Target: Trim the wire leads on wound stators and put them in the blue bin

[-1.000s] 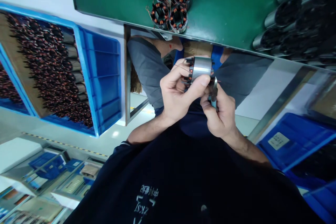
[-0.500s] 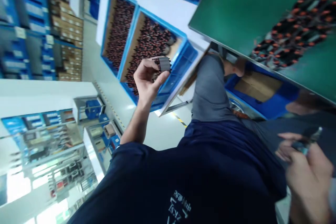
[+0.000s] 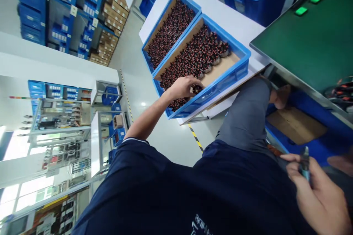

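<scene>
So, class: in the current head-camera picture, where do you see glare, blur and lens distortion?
Head view: glare washes out the windows at lower left; the right hand and its small tool look slightly soft; the left hand in the blue crate is fairly sharp; wide-angle distortion tilts the shelving and floor.

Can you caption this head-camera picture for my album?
Left hand reaches into blue plastic crate of copper-wound stators; right hand grips a small tool.

A factory floor: blue crates point(image 3: 234, 69) of wound motor coils point(image 3: 193, 58), stocked parts shelving point(image 3: 68, 18).
</scene>
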Available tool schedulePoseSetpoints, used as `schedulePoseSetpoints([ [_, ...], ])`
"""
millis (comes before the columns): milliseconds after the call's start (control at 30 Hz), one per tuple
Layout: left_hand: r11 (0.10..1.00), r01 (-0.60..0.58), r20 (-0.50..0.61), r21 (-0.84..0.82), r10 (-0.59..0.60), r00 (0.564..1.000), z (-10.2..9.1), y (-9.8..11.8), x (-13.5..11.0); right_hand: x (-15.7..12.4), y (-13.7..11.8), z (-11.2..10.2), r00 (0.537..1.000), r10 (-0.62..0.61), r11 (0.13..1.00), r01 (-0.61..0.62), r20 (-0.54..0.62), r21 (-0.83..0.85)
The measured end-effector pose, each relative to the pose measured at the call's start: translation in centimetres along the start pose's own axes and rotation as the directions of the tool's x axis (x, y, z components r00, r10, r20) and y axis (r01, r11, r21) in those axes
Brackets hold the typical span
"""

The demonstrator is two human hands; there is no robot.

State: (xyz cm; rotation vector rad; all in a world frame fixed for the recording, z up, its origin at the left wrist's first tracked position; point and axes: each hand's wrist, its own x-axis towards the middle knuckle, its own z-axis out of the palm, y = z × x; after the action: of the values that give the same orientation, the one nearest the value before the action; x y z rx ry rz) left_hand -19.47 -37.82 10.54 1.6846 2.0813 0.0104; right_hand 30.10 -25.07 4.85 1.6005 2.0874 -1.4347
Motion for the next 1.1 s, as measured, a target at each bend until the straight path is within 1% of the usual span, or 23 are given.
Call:
schedulePoseSetpoints([
  [67,0.999,0.012,0.053,0.038,-0.014,0.999,-0.1,0.2,-0.4,0.1,-0.7,0.1,0.996,0.019,0.999,-0.023,0.086,0.044],
  [133,0.993,0.045,0.109,0.108,-0.057,0.992,-0.5,0.3,-1.1,0.0,-0.8,0.4,0.99,0.024,0.997,-0.033,0.138,0.063],
  [200,0.979,0.075,0.178,0.189,-0.109,0.978,-0.9,0.3,-1.7,-0.1,-0.4,1.0,0.986,0.031,0.998,-0.04,0.166,0.05],
  [267,0.97,0.083,0.238,0.228,-0.138,0.961,-1.2,0.2,-2.3,-0.2,0.3,1.5,0.981,0.03,0.998,-0.04,0.191,0.048],
  [333,0.971,0.074,0.28,0.227,-0.137,0.95,-1.6,0.1,-2.6,-0.4,0.8,1.8,0.979,-0.002,0.998,-0.012,0.204,0.068],
  [400,0.975,0.058,0.297,0.216,-0.122,0.947,-2.2,0.2,-2.7,-0.7,1.1,1.9,0.976,-0.056,0.994,0.035,0.208,0.104],
  [433,0.976,0.047,0.293,0.212,-0.11,0.95,-2.5,0.4,-2.5,-0.9,1.0,1.8,0.975,-0.083,0.991,0.058,0.207,0.124],
  [500,0.982,0.003,0.234,0.19,-0.048,0.971,-3.1,1.0,-1.5,-1.3,0.7,1.5,0.971,-0.131,0.981,0.098,0.198,0.168],
  [533,0.985,-0.041,0.167,0.166,0.013,0.986,-3.2,1.5,-0.6,-1.5,0.4,1.2,0.972,-0.149,0.976,0.116,0.18,0.183],
  [567,0.982,-0.157,0.032,0.106,0.155,0.987,-3.2,2.3,0.6,-1.5,0.1,1.0,0.971,-0.177,0.97,0.143,0.163,0.197],
  [600,0.967,-0.247,-0.108,0.061,0.252,0.962,-3.0,3.4,2.0,-1.6,-0.1,0.7,0.968,-0.197,0.965,0.164,0.152,0.205],
  [633,0.943,-0.331,-0.204,0.014,0.327,0.923,-2.7,5.0,3.6,-1.6,-0.3,0.4,0.967,-0.212,0.961,0.178,0.144,0.213],
  [667,0.92,-0.39,-0.291,-0.041,0.362,0.886,-2.2,7.1,5.3,-1.6,-0.5,0.1,0.966,-0.22,0.957,0.188,0.135,0.22],
  [700,0.892,-0.439,-0.343,-0.103,0.383,0.858,-1.5,9.6,7.0,-1.7,-0.6,-0.3,0.966,-0.227,0.954,0.195,0.125,0.227],
  [733,0.868,-0.477,-0.367,-0.137,0.403,0.838,-0.8,12.5,8.8,-1.9,-0.7,-0.6,0.967,-0.23,0.952,0.199,0.114,0.232],
  [767,0.84,-0.52,-0.353,-0.157,0.444,0.823,0.1,15.4,10.5,-2.2,-0.7,-0.9,0.968,-0.229,0.951,0.2,0.103,0.236],
  [833,0.801,-0.554,-0.384,-0.225,0.45,0.806,2.0,20.9,13.7,-3.0,-0.6,-1.3,0.97,-0.225,0.95,0.198,0.09,0.242],
  [867,0.782,-0.572,-0.391,-0.246,0.46,0.797,3.0,23.2,15.3,-3.4,-0.4,-1.4,0.972,-0.22,0.949,0.193,0.085,0.248],
  [900,0.767,-0.588,-0.384,-0.256,0.478,0.79,4.0,25.0,16.7,-3.9,-0.2,-1.5,0.974,-0.212,0.949,0.186,0.078,0.254],
  [933,0.756,-0.601,-0.374,-0.259,0.495,0.784,5.0,26.3,18.2,-4.4,0.2,-1.5,0.977,-0.203,0.948,0.179,0.067,0.263],
  [1000,0.742,-0.612,-0.357,-0.272,0.513,0.781,6.5,27.6,20.7,-5.1,1.3,-1.3,0.982,-0.182,0.944,0.162,0.044,0.288],
  [1100,0.715,-0.62,-0.353,-0.322,0.517,0.78,7.5,27.8,23.4,-5.9,3.1,-0.6,0.992,-0.127,0.94,0.113,0.021,0.323],
])
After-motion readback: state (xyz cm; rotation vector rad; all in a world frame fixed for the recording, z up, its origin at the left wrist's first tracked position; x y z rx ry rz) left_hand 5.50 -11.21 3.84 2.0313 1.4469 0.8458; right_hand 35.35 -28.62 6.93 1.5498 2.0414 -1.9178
